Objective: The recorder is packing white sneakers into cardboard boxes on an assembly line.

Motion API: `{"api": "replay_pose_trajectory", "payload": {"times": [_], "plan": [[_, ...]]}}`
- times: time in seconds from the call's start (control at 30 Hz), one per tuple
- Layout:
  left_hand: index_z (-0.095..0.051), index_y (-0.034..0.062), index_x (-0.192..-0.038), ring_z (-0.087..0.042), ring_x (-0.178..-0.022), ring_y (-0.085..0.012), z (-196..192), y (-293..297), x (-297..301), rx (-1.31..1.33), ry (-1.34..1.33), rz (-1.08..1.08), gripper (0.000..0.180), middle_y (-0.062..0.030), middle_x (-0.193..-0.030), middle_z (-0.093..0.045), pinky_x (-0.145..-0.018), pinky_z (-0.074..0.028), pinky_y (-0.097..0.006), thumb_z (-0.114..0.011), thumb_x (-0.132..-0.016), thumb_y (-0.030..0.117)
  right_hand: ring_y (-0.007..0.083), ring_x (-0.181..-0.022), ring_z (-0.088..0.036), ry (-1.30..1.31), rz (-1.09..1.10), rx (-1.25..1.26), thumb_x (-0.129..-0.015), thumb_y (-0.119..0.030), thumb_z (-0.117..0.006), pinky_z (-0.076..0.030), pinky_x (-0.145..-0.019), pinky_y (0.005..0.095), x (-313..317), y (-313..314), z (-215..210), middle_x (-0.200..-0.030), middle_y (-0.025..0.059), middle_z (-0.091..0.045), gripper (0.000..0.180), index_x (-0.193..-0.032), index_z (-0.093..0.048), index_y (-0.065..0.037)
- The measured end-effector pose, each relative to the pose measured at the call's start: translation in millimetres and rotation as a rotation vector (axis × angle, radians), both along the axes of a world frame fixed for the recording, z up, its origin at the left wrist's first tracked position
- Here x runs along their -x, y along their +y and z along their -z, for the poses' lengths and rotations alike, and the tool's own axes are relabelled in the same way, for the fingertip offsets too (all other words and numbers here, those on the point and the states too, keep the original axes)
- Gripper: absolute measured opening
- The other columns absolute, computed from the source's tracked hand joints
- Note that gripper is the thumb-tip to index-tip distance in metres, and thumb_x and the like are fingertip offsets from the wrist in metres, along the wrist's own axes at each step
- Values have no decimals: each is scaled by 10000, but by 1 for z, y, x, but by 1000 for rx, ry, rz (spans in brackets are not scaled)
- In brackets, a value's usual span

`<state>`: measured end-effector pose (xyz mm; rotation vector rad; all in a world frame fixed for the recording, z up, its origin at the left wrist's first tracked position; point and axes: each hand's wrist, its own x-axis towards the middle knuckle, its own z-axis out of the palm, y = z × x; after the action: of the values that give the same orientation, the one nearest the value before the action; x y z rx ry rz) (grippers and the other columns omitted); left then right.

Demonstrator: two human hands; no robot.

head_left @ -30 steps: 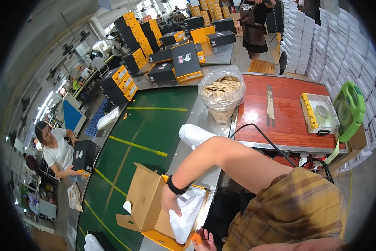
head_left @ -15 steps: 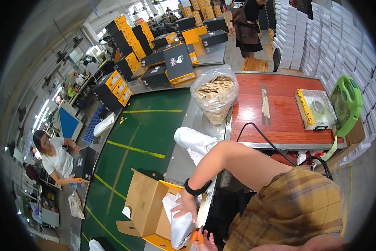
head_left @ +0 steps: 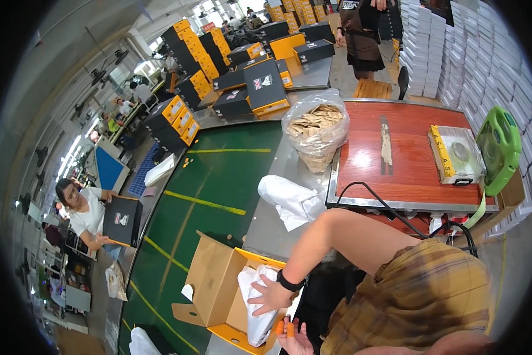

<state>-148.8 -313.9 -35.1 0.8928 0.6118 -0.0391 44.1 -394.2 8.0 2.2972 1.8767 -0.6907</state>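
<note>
An open orange shoebox (head_left: 221, 333) with a brown cardboard lid (head_left: 215, 278) stands at the near edge of the green belt. Inside lies a long bundle wrapped in white paper (head_left: 259, 322). Over the bundle's upper part, my right hand (head_left: 270, 296) lies with fingers spread; a black band circles that wrist. My left hand (head_left: 296, 338), wearing orange finger covers on two fingers, is beside the box's near end, fingers apart and slightly bent. Nothing shows in it. Another white paper bundle (head_left: 292, 201) rests on the metal ledge above my right forearm.
A plastic bag of small brown packets (head_left: 316, 127) stands by the red-topped table (head_left: 366, 148), which bears a tape box and a green dispenser (head_left: 500, 151). Across the green belt (head_left: 218, 177), a co-worker (head_left: 85, 210) holds a black shoebox (head_left: 122, 220). Stacked shoeboxes (head_left: 266, 86) fill the far end.
My right hand's fingers have spread wider over the white bundle. The co-worker's black shoebox has turned so its top shows more. The whole view has shifted slightly.
</note>
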Motion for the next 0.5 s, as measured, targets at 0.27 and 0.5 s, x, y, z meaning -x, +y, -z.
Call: {"api": "replay_pose_trajectory", "payload": {"times": [0.27,0.5], "plan": [[-495,90,-1317,-550,-1088,-243,-4,-5,-4,-13,-138,-44,446,-81,-1245,-570,-912,-445,-453,-660,-913,181,481,-1251,-380,16,-38,-115,-716,-72,-701,-357,-913,698,-9,-1,-12,-1462,142,-311,857,-1460,-313,-246],[-641,-17,-1097,-624,-895,-181,-26,36,29,-491,31,151,290,-114,-1045,-673,-790,-508,-292,-591,-960,233,462,-1318,-340,-119,-43,-529,-770,-66,-634,-307,-1041,606,-7,-43,27,-1497,166,-321,759,-1453,-350,-237]]}}
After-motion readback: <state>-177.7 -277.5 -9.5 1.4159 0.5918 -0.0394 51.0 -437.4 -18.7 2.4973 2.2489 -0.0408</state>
